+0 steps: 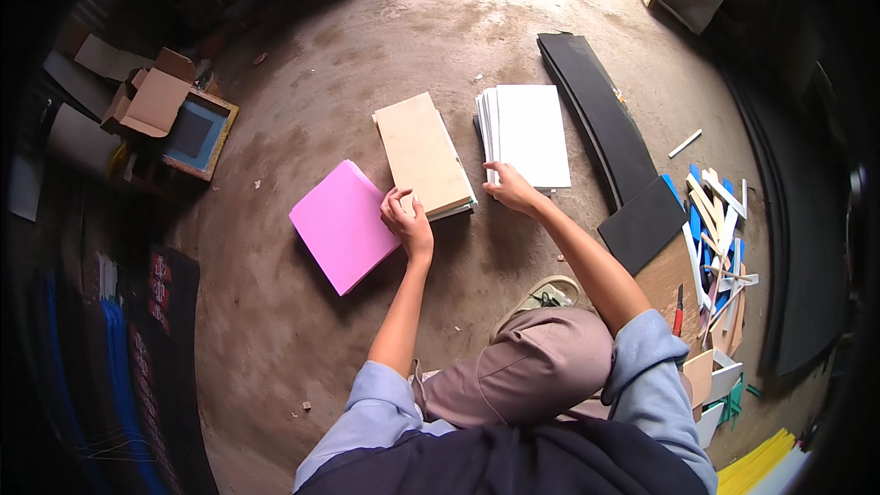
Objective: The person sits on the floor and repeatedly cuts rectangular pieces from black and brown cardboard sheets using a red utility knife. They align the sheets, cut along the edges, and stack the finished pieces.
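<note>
My left hand (408, 220) has its fingers curled between a pink stack of sheets (341, 227) and the near-left corner of a tan stack (417, 147). What lies inside those fingers, if anything, is hidden. The tan stack shows pale and dark layers along its right side. My right hand (511, 189) reaches the near-left corner of a white stack of sheets (532, 133), fingertips at its edge, index finger and thumb apart. Several white layers fan out along that stack's left side. All the stacks lie flat on the floor before me.
Long black strips (591, 105) and a black square sheet (643, 225) lie right of the white stack. Mixed offcuts (720, 238) and a red-handled cutter (678, 313) are farther right. An open cardboard box (156, 101) stands at left beside a blue framed panel (200, 133).
</note>
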Demonstrator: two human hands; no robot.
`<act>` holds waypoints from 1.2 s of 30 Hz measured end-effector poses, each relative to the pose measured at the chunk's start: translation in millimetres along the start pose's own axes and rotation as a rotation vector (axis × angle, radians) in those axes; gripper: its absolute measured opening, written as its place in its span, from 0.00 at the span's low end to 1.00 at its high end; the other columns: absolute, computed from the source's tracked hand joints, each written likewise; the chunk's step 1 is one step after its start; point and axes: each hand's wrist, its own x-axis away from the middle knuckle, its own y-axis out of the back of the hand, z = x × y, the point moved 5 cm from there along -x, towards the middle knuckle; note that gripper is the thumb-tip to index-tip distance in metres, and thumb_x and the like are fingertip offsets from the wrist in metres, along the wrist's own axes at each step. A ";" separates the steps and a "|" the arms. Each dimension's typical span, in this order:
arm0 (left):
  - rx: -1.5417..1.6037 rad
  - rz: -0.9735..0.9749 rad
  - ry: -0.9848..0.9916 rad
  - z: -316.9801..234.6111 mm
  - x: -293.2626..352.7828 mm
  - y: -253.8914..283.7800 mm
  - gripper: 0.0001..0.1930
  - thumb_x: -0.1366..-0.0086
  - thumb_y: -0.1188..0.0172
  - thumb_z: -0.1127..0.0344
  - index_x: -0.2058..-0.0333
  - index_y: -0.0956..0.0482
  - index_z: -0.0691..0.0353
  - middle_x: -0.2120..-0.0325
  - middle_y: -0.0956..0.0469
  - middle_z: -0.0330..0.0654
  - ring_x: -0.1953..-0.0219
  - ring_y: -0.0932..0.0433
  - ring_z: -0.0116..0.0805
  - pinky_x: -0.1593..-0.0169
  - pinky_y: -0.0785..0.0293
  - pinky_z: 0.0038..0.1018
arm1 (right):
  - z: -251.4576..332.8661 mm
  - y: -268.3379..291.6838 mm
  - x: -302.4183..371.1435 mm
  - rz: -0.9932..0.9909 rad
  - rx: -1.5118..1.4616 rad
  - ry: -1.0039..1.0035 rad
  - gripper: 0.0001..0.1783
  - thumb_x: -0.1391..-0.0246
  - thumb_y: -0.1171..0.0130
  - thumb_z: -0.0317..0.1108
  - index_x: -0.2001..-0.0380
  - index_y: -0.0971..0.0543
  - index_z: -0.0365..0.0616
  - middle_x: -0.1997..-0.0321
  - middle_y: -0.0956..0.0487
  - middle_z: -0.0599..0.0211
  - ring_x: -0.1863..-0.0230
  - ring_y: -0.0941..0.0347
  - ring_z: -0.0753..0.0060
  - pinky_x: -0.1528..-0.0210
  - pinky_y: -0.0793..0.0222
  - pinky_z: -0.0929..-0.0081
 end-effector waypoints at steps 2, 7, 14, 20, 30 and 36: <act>0.126 0.196 0.007 -57.1 13.0 -25.4 0.09 0.46 0.47 0.73 0.65 0.32 0.62 0.62 0.33 0.45 0.52 0.37 0.41 0.48 0.44 0.37 | -25.5 33.7 33.6 -0.073 -0.157 0.011 0.22 0.51 0.50 0.35 0.52 0.34 0.39 0.50 0.36 0.47 0.46 0.39 0.54 0.44 0.43 0.66; 0.419 0.836 -0.280 -188.3 73.0 -105.3 0.06 0.45 0.47 0.72 0.67 0.29 0.63 0.63 0.31 0.44 0.55 0.35 0.41 0.50 0.40 0.33 | -89.2 113.3 165.3 0.071 0.061 -0.035 0.15 0.48 0.53 0.33 0.58 0.31 0.39 0.62 0.25 0.54 0.59 0.28 0.59 0.55 0.34 0.68; 0.486 1.522 -0.689 -268.4 250.6 -225.7 0.06 0.43 0.48 0.71 0.65 0.28 0.60 0.66 0.30 0.40 0.59 0.32 0.37 0.57 0.34 0.30 | -253.4 148.2 345.2 -0.553 -0.474 -0.446 0.12 0.46 0.57 0.29 0.61 0.29 0.35 0.67 0.24 0.59 0.67 0.26 0.71 0.62 0.31 0.75; 0.571 1.701 -0.699 -246.1 320.2 -248.8 0.10 0.51 0.45 0.79 0.68 0.27 0.62 0.72 0.29 0.42 0.66 0.31 0.40 0.63 0.33 0.30 | -302.1 93.9 322.5 -0.873 -0.727 -0.503 0.08 0.46 0.57 0.25 0.67 0.27 0.40 0.76 0.25 0.67 0.73 0.28 0.80 0.70 0.32 0.80; 0.076 1.602 0.085 -239.8 265.4 -183.5 0.08 0.42 0.51 0.76 0.63 0.28 0.65 0.70 0.25 0.43 0.67 0.25 0.30 0.62 0.31 0.24 | -281.0 51.3 401.9 -1.047 -1.088 -1.133 0.09 0.49 0.60 0.22 0.69 0.28 0.38 0.77 0.25 0.64 0.79 0.29 0.76 0.75 0.32 0.78; 0.039 1.411 0.460 -316.1 202.4 -104.2 0.08 0.39 0.53 0.72 0.62 0.28 0.64 0.72 0.24 0.38 0.68 0.26 0.24 0.62 0.32 0.21 | -185.6 116.6 478.6 -0.902 -0.944 -1.171 0.10 0.49 0.61 0.22 0.67 0.29 0.37 0.76 0.26 0.63 0.80 0.30 0.76 0.76 0.33 0.80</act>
